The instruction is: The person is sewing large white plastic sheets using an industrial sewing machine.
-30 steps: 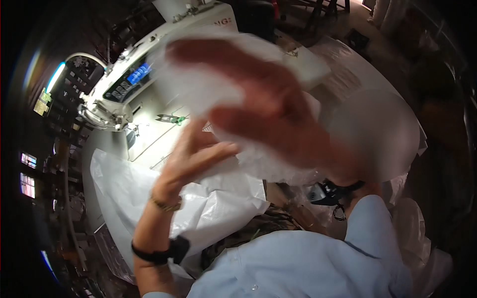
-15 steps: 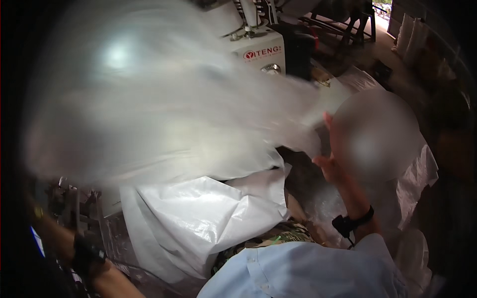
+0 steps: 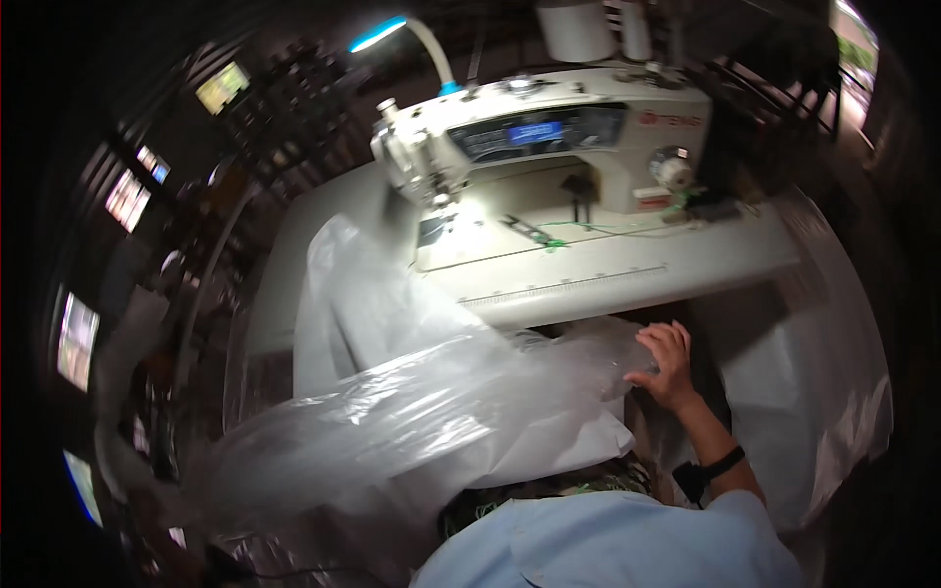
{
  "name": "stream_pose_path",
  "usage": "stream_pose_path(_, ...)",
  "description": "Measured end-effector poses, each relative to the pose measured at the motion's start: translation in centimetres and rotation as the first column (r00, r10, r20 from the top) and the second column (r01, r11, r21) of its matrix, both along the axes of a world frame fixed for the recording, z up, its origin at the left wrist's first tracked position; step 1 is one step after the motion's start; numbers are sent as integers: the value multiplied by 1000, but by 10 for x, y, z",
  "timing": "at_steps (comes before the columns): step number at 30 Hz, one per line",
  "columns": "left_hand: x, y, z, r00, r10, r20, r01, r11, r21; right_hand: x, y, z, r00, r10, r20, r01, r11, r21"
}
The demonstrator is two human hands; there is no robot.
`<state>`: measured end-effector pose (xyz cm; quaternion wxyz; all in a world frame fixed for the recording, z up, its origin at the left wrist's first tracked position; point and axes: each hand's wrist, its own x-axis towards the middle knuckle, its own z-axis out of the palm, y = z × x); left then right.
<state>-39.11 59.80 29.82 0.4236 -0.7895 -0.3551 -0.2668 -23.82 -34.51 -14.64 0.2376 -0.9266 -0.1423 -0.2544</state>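
A long piece of clear plastic film stretches across my lap, over a white plastic sheet. At the film's right end is my right hand, its thumb and fingers apart in a curve beside the film's edge. No firm grip shows there. Toward the lower left the film runs into shadow and blur, where my left arm is; the fingers of my left hand cannot be made out. One corner of the white sheet rests on the front of the sewing machine table, left of the needle area.
A white sewing machine with a lit screen stands ahead, a lamp above its left end. Thread cones stand behind it. A small dark tool and green thread lie on its bed. More plastic sheeting hangs at the right.
The clear film has come down from a raised, billowing spread that hid most of the machine. It now lies low and gathered across my lap. My view has shifted left.
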Motion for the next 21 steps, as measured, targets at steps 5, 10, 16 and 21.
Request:
stream_pose_path(5,88,-89,-51,902,-262,-344,334,928,167,22,14,-55,992,56,-113,-62,997,-51)
stream_pose_path(10,213,-434,-121,243,-940,238,774,39,-633,21,-1,-25,930,74,-360,59,937,345)
stream_pose_path(16,223,-613,-211,-290,-770,569,209,-631,-747,28,41,179,999,0,-48,25,859,511)
stream_pose_path(21,249,-655,-193,190,-628,755,-129,-778,-615,44,76,249,946,193,259,-283,881,378)
